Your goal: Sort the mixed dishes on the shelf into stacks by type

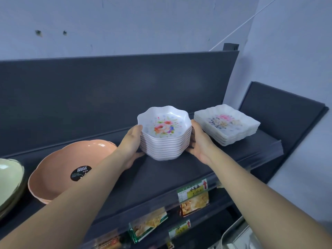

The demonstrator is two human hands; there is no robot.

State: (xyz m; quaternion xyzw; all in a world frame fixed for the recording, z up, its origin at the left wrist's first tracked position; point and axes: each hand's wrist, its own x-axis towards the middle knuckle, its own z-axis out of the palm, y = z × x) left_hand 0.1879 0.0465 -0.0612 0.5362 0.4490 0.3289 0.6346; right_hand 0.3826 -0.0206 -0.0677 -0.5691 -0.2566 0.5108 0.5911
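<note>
At the far left edge of the dark shelf [161, 178] sits a stack of pale green dishes [9, 178], cut off by the frame. Just beside it lies a peach bowl [59, 169] with a scalloped rim, mouth up and tilted a little toward the viewer. A round black sticker [80, 173] is on its inner wall. The left forearm crosses in front of its right side.

The left hand [132, 141] is cupped against the left side of the stack of scalloped bowls [165, 135]. Its thumb curls in low near the base and its fingers wrap up the side toward the back, where they are hidden. This stack stands mid-shelf. The white bowls are nested with their mouths up, so the stack's long axis runs upright, and the flower print inside the top bowl faces the camera. Whether the base rests on the shelf or is held just clear of it cannot be told.

The right hand [199, 142] grips the opposite side the same way, thumb low at the front, fingers round the back. The stack is clasped between both hands.

Just beside the right hand, a stack of square plates [227, 125] lies flat and face up near the shelf's right end, one corner toward the viewer, with a pink and blue flower on top.

Price tags [193, 190] hang on the shelf's front edge.
</note>
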